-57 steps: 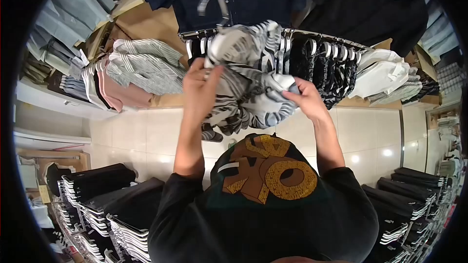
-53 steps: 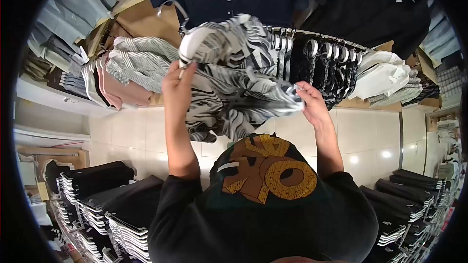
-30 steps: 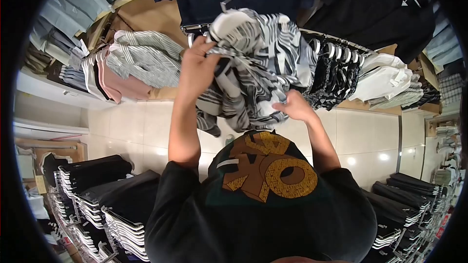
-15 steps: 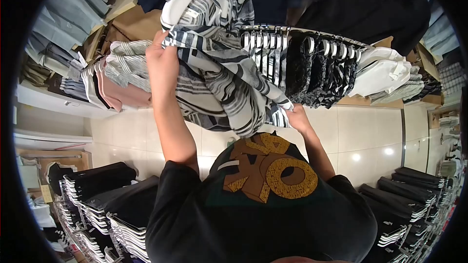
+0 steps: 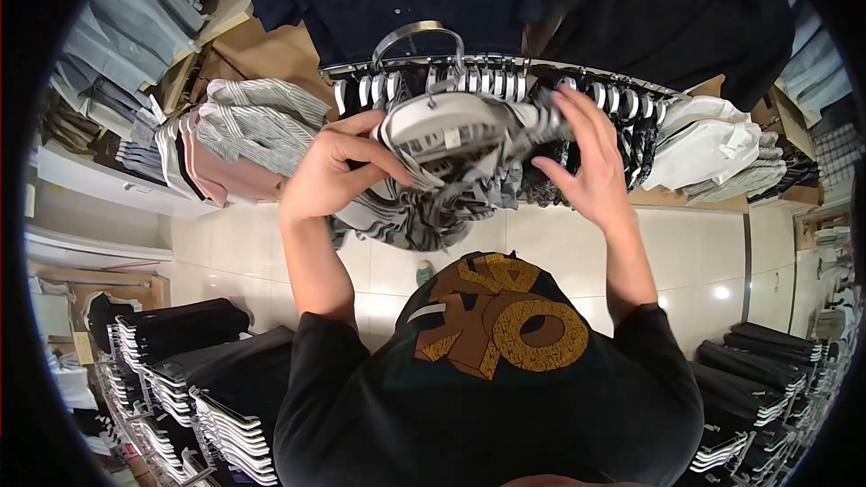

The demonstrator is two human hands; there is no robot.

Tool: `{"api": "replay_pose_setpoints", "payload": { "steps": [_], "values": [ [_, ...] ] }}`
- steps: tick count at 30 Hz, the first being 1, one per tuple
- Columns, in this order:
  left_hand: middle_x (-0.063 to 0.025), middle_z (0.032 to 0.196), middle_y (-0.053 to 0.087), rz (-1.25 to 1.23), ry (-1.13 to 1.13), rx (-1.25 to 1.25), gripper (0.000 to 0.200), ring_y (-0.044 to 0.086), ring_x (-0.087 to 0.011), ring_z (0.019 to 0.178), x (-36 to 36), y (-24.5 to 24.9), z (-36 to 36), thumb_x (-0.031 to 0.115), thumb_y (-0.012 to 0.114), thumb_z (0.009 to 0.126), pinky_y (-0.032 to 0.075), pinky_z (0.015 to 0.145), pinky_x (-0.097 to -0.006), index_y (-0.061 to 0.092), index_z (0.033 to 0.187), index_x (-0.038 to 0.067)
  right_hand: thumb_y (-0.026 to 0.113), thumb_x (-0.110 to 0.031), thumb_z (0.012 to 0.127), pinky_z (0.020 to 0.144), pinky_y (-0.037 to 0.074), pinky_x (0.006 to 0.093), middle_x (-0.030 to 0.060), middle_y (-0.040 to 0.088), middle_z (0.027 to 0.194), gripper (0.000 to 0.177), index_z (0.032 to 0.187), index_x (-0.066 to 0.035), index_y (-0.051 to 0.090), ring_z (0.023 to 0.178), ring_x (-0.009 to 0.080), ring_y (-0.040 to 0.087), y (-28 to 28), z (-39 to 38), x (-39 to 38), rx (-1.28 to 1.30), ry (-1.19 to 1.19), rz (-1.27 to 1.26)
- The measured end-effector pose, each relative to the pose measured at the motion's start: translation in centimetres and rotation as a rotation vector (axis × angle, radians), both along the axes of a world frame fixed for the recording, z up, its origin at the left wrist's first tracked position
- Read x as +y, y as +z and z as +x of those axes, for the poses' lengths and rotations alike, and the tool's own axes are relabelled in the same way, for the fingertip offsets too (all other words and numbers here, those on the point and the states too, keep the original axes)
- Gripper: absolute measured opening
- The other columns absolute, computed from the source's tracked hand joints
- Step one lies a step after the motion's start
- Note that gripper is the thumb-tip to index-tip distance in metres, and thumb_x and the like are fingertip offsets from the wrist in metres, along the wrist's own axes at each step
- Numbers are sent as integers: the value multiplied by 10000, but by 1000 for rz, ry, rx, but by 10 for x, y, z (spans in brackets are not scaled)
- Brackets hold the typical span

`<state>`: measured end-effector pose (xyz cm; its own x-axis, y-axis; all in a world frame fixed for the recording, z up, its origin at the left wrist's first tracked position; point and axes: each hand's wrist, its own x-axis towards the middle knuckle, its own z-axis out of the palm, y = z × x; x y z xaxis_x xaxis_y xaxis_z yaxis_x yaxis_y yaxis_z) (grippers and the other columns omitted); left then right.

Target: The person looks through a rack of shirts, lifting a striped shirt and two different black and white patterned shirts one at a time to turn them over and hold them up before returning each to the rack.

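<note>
A black, white and grey patterned shirt [image 5: 424, 216] hangs bunched on a white hanger [image 5: 442, 113] with a large metal hook, in front of the clothes rail. My left hand [image 5: 338, 167] is at the left end of the hanger, its fingers closed round the shirt's collar and shoulder. On the other side, my right hand [image 5: 591, 158] has its fingers and thumb spread apart, beside the right shoulder of the shirt, which is blurred by motion. The cloth hides part of the hanger's right end.
Behind the shirt a rail [image 5: 622, 77] holds patterned garments on white hangers. A navy shirt [image 5: 406, 4] and a black garment [image 5: 677, 27] hang above it. Striped shirts [image 5: 262, 122] lie left, white shirts [image 5: 708, 140] right. Racks of black trousers [image 5: 221, 352] flank my body.
The hanger and shirt have moved right and down, and the hook now stands upright. My left hand has shifted right to the hanger. My right hand has risen and let go of the cloth.
</note>
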<state>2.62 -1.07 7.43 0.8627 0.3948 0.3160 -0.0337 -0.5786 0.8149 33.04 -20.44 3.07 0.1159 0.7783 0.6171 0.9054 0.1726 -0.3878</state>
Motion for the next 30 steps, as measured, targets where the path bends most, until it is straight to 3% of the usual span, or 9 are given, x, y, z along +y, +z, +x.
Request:
{"api": "replay_pose_setpoints", "payload": {
  "steps": [4, 5, 10, 11, 14, 19, 24, 28, 30],
  "values": [
    [-103, 1025, 724, 16, -57, 9, 327, 677, -201, 926, -11, 10, 19, -172, 646, 708, 525, 792, -311, 831, 861, 51, 724, -97, 870, 791, 567, 402, 197, 730, 1072, 345, 1198, 2, 681, 903, 391, 712, 28, 13, -2, 280, 318, -349],
    [-124, 1061, 734, -5, -49, 25, 320, 700, -230, 988, -6, 0, 22, -159, 643, 727, 540, 818, -317, 825, 883, 54, 709, -21, 838, 712, 548, 338, 189, 740, 996, 329, 1161, 34, 675, 813, 269, 715, 32, 10, -4, 337, 244, -479],
    [-181, 1204, 722, -116, 525, 41, 180, 691, -324, 1116, -11, -126, 64, -93, 639, 834, 533, 924, -351, 762, 858, 36, 709, -33, 916, 643, 426, 260, -4, 567, 749, 116, 976, 28, 630, 737, 50, 493, -97, 16, -5, 676, 147, -594],
    [-189, 1245, 707, -48, 573, 16, 153, 683, -343, 1143, -11, -173, 70, -72, 637, 859, 528, 945, -367, 748, 860, 34, 737, -130, 923, 707, 500, 353, 153, 689, 859, 208, 1038, 24, 658, 779, 149, 607, -113, 14, -8, 741, 153, -646],
    [-210, 1303, 687, -67, 638, -38, 92, 661, -383, 1199, -22, -240, 84, 9, 644, 912, 517, 973, -391, 721, 948, 45, 724, -139, 940, 736, 510, 351, 166, 715, 920, 254, 1112, 33, 651, 800, 196, 646, -151, -2, -5, 794, 136, -641],
    [-234, 1290, 697, -341, 722, 188, 313, 711, -399, 1090, 8, -243, 99, 280, 633, 1025, 531, 936, -394, 628, 1222, 37, 680, -137, 962, 712, 491, 368, 157, 642, 837, 202, 1003, 32, 578, 748, 221, 602, -174, -31, 45, 845, 65, -563],
    [-275, 1275, 686, -389, 712, -7, 519, 678, -427, 1157, 71, -270, 101, 390, 613, 1031, 516, 981, -412, 587, 1359, -11, 644, -94, 985, 703, 415, 312, 36, 568, 839, 133, 1000, 23, 583, 782, 117, 483, -196, -79, 138, 1063, 4, -542],
    [-306, 1312, 647, -302, 726, 115, 567, 649, -457, 1191, 118, -276, 90, 438, 596, 1025, 500, 1017, -455, 583, 1392, 6, 626, -60, 961, 760, 466, 348, 104, 673, 935, 124, 1035, 38, 614, 823, 186, 589, -220, -114, 210, 1082, -73, -522],
    [-305, 1320, 642, -307, 665, 214, 578, 648, -465, 1183, 141, -283, 84, 435, 607, 1014, 502, 1013, -462, 577, 1399, 5, 582, -108, 948, 729, 496, 464, 221, 684, 879, 194, 1036, 64, 605, 806, 365, 672, -257, -124, 245, 998, -201, -508]
  ]
}}
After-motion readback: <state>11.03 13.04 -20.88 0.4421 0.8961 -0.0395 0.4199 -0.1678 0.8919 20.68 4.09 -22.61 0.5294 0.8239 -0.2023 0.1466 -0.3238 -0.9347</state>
